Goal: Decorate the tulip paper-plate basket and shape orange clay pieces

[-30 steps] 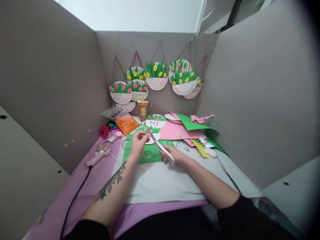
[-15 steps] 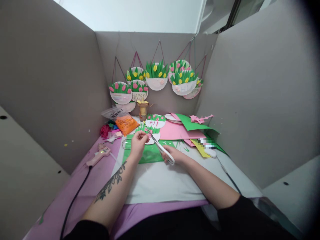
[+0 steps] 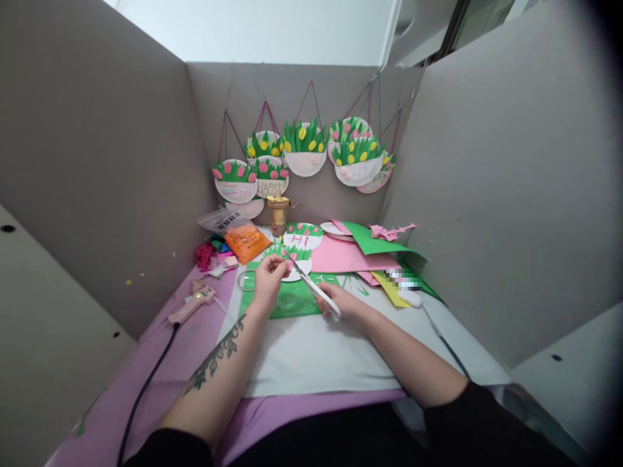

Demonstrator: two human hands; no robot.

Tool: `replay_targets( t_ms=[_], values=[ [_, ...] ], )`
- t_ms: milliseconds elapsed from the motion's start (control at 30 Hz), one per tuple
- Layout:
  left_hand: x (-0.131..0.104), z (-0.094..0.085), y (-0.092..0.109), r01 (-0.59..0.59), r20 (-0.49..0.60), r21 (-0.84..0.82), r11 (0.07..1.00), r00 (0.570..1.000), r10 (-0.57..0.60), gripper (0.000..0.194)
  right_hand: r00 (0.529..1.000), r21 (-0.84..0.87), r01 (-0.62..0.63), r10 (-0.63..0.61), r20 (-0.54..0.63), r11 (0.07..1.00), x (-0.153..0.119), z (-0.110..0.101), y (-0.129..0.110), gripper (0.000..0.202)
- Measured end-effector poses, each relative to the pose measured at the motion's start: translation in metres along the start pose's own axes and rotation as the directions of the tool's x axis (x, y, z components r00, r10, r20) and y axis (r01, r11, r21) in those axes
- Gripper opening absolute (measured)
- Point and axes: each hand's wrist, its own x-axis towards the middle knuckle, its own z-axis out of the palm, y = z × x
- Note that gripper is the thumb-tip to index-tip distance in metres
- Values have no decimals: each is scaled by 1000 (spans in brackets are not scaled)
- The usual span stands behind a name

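Observation:
White-handled scissors [image 3: 316,290] are gripped in my right hand [image 3: 339,300], their blades pointing up and left to the fingertips of my left hand [image 3: 272,275]. The thumb and fingers of my left hand are pinched together; what they hold is too small to make out. Just beyond the hands lies a half-round paper plate [image 3: 302,266] with green paper grass and pink tulips. Behind it is a second plate [image 3: 296,240] lettered "Hi". Under both hands a green sheet [image 3: 289,305] is spread on the white cloth.
To the left lie a pink glue gun [image 3: 193,306] with a black cord, a bag of orange clay [image 3: 247,243] and red yarn [image 3: 204,256]. Pink sheets [image 3: 341,253] and green paper [image 3: 379,239] are stacked right. Several flower plates [image 3: 305,162] hang on the back wall.
The scissors have shifted very slightly, their blades looking a little closer together. Both hands stay almost in the same place.

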Motion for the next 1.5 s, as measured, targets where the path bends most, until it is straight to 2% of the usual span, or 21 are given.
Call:
replay_targets(
  t_ms=[167, 267, 333, 400, 500, 633, 767, 833, 900, 967, 1033, 1100, 1200, 1300, 1400, 1500],
  values=[
    [-1, 0, 3, -8, 3, 15, 1000, 1000, 7, 18, 996, -13, 23, -24, -90, 1000, -1, -2, -9, 18],
    [-1, -1, 1, -2, 8, 41, 999, 1000, 2, 22, 983, 6, 22, -21, -182, 1000, -2, -11, -10, 23],
    [0, -3, -2, 7, 17, 87, 996, 1000, -9, 25, 965, -41, 15, -25, -262, 999, -7, -22, -9, 26],
    [1, -5, -5, 12, 22, 125, 992, 1000, -15, 27, 941, -165, 5, -60, -333, 986, -18, -35, -6, 28],
    [1, -6, -8, 8, 29, 120, 993, 1000, -12, 29, 926, -414, -46, -117, -359, 909, -42, -55, 2, 24],
    [1, -6, -8, 33, 29, 82, 996, 999, -35, 29, 939, -650, -142, -106, -327, 747, -68, -73, 20, 20],
    [2, -6, -7, 50, 29, 76, 996, 998, -53, 26, 950, -747, -171, -94, -298, 643, -76, -83, 33, 31],
    [2, -6, -6, 64, 40, 84, 994, 997, -68, 26, 946, -780, -195, -95, -309, 594, -76, -81, 29, 28],
    [1, -5, -6, 82, 58, 103, 991, 994, -88, 23, 924, -799, -235, -129, -361, 554, -73, -74, 15, 23],
    [0, -5, -6, 84, 97, 131, 988, 991, -97, 20, 901, -796, -210, -205, -384, 569, -64, -59, -6, 21],
    [0, -5, -6, 61, 133, 164, 985, 988, -83, 18, 908, -737, -12, -301, -291, 676, -47, -40, -26, 20],
    [-1, -6, -6, 25, 159, 208, 978, 986, -59, 17, 921, -582, 158, -331, -204, 798, -22, -18, -38, 18],
    [1, -9, -7, -23, 195, 261, 965, 980, -29, 16, 915, -410, 179, -305, -264, 894, 19, 9, -38, 16],
    [3, -11, -9, -23, 220, 263, 965, 975, -37, 17, 926, -193, 171, -224, -304, 966, 44, 24, -27, 33],
    [4, -11, -10, 12, 169, 257, 966, 984, -57, 21, 923, -26, 205, -202, -328, 978, 47, 29, -21, 40],
    [4, -10, -9, 28, 166, 290, 957, 983, -79, 26, 903, 25, 228, -202, -379, 973, 42, 29, -21, 39]
  ],
)
